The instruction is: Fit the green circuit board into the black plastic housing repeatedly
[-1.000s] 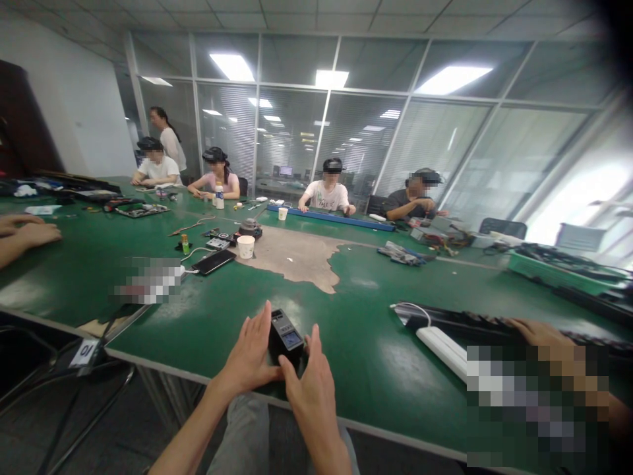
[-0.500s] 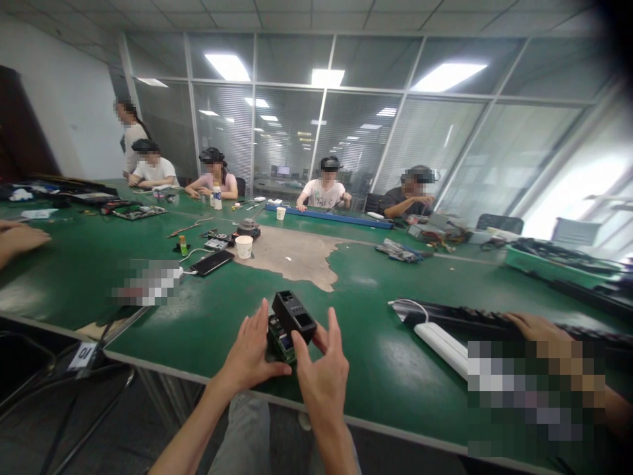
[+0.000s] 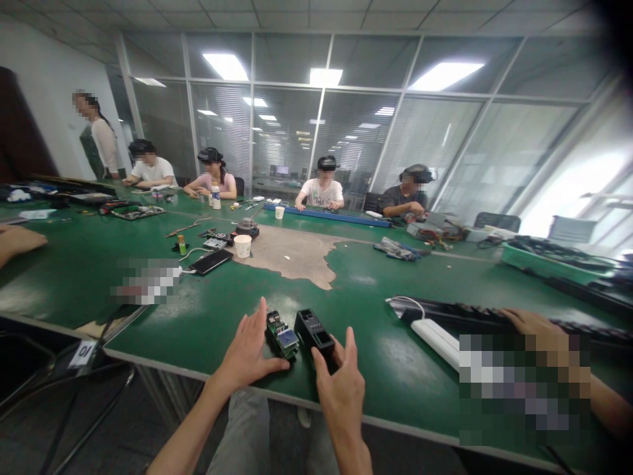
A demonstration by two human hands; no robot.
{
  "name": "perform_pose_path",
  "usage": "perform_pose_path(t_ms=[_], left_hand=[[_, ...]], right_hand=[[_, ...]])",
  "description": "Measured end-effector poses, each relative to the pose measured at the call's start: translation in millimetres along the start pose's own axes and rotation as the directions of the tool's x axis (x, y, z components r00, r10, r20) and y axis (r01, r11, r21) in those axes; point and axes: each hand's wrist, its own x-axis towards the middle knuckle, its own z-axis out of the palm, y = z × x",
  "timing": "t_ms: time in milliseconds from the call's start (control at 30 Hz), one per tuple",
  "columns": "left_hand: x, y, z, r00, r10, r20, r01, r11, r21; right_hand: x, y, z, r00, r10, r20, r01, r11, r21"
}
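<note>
My left hand [image 3: 250, 349] lies around the near-left side of a green circuit board [image 3: 283, 338], its fingers stretched out and its thumb along the board's near end. The board carries a small grey-blue screen and rests on the green table. To its right, my right hand [image 3: 341, 379] grips a black plastic housing [image 3: 315, 331] at the near end between thumb and fingers, with the index finger raised. The housing has rectangular cut-outs in its top and stands apart from the board.
Beyond the hands are a phone [image 3: 211, 261], a paper cup [image 3: 242, 247] and a bare brownish patch [image 3: 291, 254] of tabletop. A white power strip [image 3: 435, 343] lies right, near another person's hand [image 3: 537, 326]. Gloves [image 3: 398, 249] and a green basket [image 3: 548, 262] are farther right.
The black housing has come off the circuit board and moved right with my right hand, uncovering the screen. My left hand stays beside the board. A standing person at the back has moved left.
</note>
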Motion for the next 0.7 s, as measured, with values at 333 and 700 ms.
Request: perform_pose_path(t_ms=[333,700], left_hand=[[-0.4,-4.0,2.7,0.999,0.049,-0.016,-0.049,0.999,-0.01],[-1.0,-7.2,4.5,0.998,0.051,-0.021,-0.051,0.999,0.004]], right_hand=[[0.1,5.9,1.8,0.996,-0.079,0.034,0.082,0.993,-0.09],[1.9,-44.2,4.6,1.0,-0.013,0.02,0.009,0.978,0.209]])
